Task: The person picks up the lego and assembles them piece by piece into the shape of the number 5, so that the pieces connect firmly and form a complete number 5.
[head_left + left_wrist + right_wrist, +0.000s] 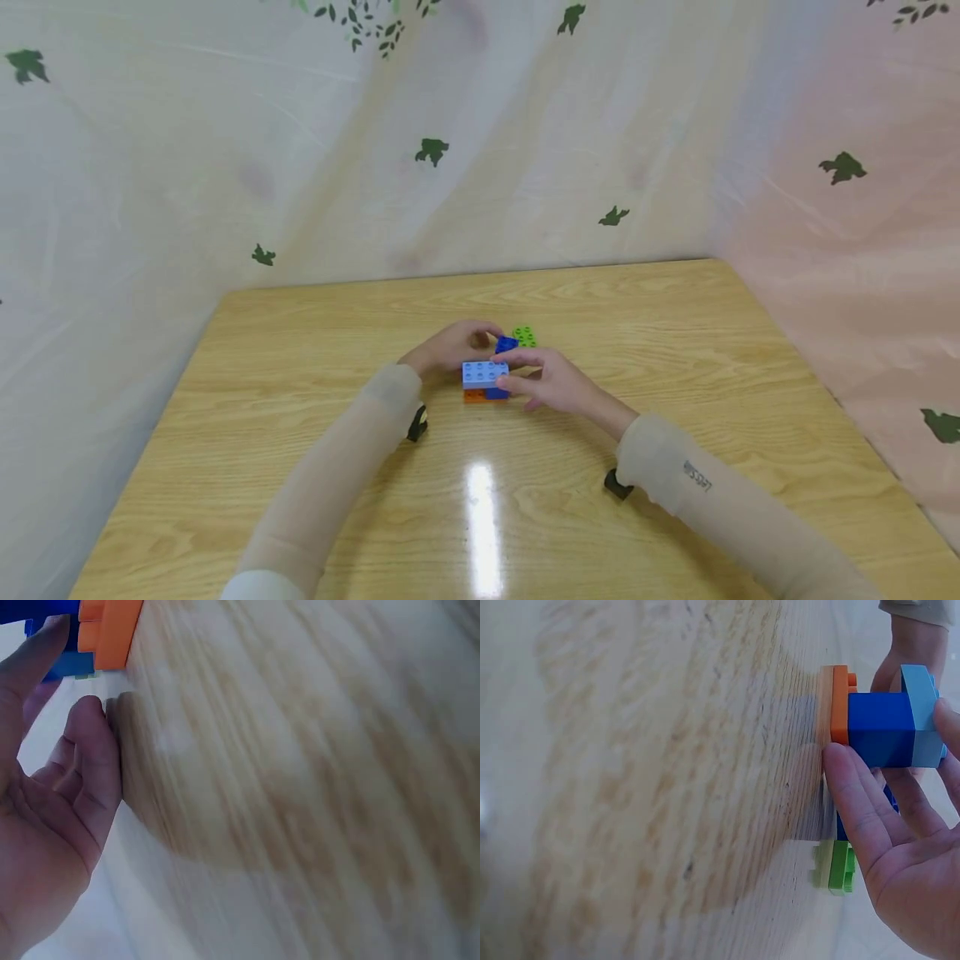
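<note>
A light blue brick (pixel 480 373) tops a stack, over a blue brick (pixel 881 729) and an orange base piece (pixel 474 397). My right hand (pixel 557 383) holds the light blue brick at its right end, thumb and index finger at its edges. In the right wrist view, another fingertip (pixel 838 754) comes right to the orange piece. Behind the stack, my left hand (pixel 456 343) has curved fingers at a dark blue brick (pixel 506 343); the stack partly hides them. The left wrist view shows a fingertip (pixel 54 624) over blue brick surfaces beside the orange piece.
A bright green brick (pixel 524 336) lies just beyond the dark blue one. Everything rests on a wood-grain table (pixel 315 350), backed by a pale cloth (pixel 345 167) with leaf and bird prints. Dark wrist devices (pixel 618 485) show under both sleeves.
</note>
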### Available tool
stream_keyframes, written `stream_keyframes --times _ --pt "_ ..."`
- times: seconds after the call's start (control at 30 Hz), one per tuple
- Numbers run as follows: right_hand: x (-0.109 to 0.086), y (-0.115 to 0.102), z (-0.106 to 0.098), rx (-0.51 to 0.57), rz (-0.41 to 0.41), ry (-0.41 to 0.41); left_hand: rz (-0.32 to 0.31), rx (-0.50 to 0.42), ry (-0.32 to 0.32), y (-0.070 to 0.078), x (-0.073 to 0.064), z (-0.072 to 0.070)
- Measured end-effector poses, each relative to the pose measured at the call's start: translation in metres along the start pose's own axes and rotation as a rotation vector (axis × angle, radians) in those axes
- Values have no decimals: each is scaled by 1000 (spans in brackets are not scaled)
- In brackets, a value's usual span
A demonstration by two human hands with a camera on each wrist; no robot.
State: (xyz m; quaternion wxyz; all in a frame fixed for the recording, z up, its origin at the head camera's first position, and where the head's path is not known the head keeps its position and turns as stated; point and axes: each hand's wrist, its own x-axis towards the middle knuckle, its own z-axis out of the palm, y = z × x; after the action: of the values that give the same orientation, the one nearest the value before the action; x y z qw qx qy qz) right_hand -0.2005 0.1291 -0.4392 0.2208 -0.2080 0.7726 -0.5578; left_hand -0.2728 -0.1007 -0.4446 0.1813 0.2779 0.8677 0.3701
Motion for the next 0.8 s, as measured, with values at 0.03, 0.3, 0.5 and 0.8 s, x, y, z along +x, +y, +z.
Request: stream_keyframes --times 0.03,0.3,0.5,0.8 --pt "0 0 0 1 1 1 -11 -5 9 0 -1 0" --pt "-1 -1 1 -4 3 4 -96 -68 79 -1 -7 -1" --pt "-1 -3 1 5 34 1 -117 -114 141 -3 -12 -3" --pt "1 -1 0 -12 29 0 -153 -303 163 -2 -24 -10"
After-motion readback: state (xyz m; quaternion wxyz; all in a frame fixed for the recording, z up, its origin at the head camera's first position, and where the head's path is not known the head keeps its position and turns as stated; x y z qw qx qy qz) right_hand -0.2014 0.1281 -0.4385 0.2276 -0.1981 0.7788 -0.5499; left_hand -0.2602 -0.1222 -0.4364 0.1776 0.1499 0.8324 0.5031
